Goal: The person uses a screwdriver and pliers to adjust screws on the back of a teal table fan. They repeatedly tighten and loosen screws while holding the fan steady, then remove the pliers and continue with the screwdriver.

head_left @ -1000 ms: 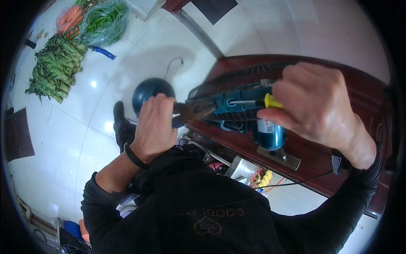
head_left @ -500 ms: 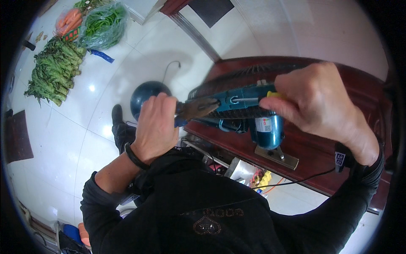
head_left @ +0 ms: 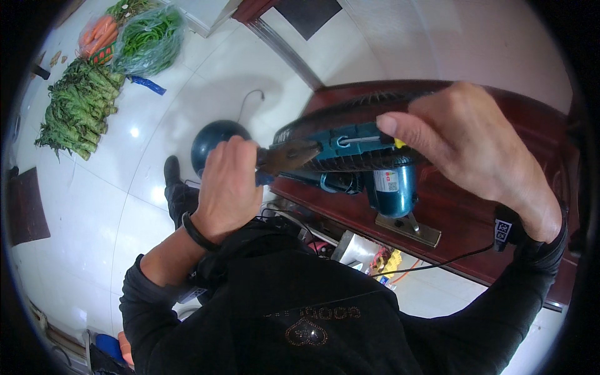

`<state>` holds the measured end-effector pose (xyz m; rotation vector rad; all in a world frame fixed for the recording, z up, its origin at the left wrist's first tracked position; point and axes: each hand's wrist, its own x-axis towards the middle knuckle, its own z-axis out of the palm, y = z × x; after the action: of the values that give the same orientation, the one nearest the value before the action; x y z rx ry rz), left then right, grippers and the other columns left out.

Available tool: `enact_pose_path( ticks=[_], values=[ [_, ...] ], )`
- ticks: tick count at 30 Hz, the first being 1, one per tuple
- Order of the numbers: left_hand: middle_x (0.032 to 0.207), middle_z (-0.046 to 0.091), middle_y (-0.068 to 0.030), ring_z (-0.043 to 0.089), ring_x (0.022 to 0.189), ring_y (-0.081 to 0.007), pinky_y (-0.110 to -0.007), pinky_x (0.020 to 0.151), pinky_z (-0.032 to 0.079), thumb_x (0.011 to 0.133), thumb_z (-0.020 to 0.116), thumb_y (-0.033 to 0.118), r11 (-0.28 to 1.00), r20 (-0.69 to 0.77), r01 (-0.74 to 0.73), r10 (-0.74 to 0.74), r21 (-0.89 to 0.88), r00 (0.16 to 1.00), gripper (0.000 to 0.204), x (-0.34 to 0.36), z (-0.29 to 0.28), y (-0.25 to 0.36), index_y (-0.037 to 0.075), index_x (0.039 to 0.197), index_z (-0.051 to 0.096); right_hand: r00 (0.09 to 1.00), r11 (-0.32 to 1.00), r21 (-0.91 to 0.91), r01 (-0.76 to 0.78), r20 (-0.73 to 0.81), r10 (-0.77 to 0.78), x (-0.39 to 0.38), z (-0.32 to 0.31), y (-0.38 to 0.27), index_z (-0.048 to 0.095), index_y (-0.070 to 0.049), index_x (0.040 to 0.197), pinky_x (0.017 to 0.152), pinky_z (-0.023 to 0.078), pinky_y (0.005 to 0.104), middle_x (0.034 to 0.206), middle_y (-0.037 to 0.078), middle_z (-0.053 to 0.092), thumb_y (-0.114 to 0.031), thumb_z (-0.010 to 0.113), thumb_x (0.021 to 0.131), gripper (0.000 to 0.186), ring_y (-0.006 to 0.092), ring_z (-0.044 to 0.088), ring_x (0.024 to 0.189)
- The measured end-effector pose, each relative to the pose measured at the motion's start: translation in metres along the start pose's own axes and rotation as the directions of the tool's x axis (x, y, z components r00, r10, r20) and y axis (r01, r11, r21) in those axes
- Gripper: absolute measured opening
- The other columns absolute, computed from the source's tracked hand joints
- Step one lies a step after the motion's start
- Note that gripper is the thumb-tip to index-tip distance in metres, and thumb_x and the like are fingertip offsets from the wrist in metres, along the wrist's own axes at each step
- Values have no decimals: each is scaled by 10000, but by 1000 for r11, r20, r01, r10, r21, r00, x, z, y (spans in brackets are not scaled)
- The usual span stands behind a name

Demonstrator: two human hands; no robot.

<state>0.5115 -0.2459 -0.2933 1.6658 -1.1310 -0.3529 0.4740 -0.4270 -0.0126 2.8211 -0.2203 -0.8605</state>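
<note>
My left hand (head_left: 227, 181) is closed round the dark blue handles of a pair of pliers (head_left: 292, 155). The pliers' rusty brown jaws reach right, against the end of a teal bar on what looks like an electric fan (head_left: 390, 190). My right hand (head_left: 478, 140) grips a screwdriver (head_left: 362, 140) with a yellow handle, its thumb lying along the shaft. The screwdriver's metal shaft points left into a slot in the teal bar. Black wire guards curve along both sides of that bar; a teal motor housing hangs below. My right palm hides most of the screwdriver handle.
Beneath the fan is a dark red wooden bench (head_left: 459, 206) with a metal plate (head_left: 409, 230). A round dark teal base (head_left: 219, 142) with a thin cord stands on the tiled floor. Leafy vegetables (head_left: 78, 109), bagged greens (head_left: 149, 40) and carrots (head_left: 98, 34) lie far left.
My right hand has shifted its grip: the thumb moved from below the screwdriver handle to above, onto the shaft. My left hand and the pliers have moved very little.
</note>
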Motion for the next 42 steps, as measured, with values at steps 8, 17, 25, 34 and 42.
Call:
enact_pose_path(
  ticks=[8, 17, 25, 34, 42],
  values=[
    [970, 513, -180, 520, 918, -392, -471, 800, 412, 669, 683, -25, 1000, 8, -9, 9, -19, 1000, 428, -2, 1, -9, 0, 1054, 498, 868, 835, -347, 428, -101, -487, 11, 3, 5, 611, -97, 652, 452, 371, 269, 525, 1, 498, -375, 707, 943, 414, 122, 475, 429],
    [989, 507, -189, 516, 935, -399, -467, 810, 412, 670, 701, -2, 998, -5, 5, -5, -63, 1000, 445, -4, 7, -12, -1, 1064, 492, 879, 915, -74, 397, -255, -402, 20, 8, 10, 632, -100, 908, 500, 421, 200, 703, 30, 573, -441, 770, 882, 368, 124, 516, 517],
    [994, 503, -183, 505, 915, -385, -462, 802, 402, 657, 690, -13, 999, -41, -36, 37, 36, 998, 467, 1, 7, -7, -8, 1081, 496, 991, 945, 323, -50, -103, 87, 2, -8, 3, 677, -35, 950, 465, 434, 222, 752, 64, 610, -424, 713, 939, 391, 95, 529, 540],
    [982, 507, -178, 506, 892, -370, -441, 790, 403, 655, 682, -24, 998, -39, -53, 55, 38, 998, 457, -1, 7, -10, -7, 1074, 499, 971, 965, 138, 224, 50, -232, 2, -7, 19, 639, -33, 743, 444, 412, 258, 647, 37, 581, -328, 718, 944, 365, 135, 517, 469],
    [1086, 562, -243, 592, 990, -440, -472, 875, 487, 708, 664, -69, 986, -107, -122, 109, -113, 988, 542, 13, 4, 20, -23, 1218, 487, 749, 701, -499, 509, -143, -646, 15, 4, 8, 552, -122, 768, 486, 435, 293, 692, 20, 518, -327, 828, 809, 347, 148, 503, 562]
  ],
)
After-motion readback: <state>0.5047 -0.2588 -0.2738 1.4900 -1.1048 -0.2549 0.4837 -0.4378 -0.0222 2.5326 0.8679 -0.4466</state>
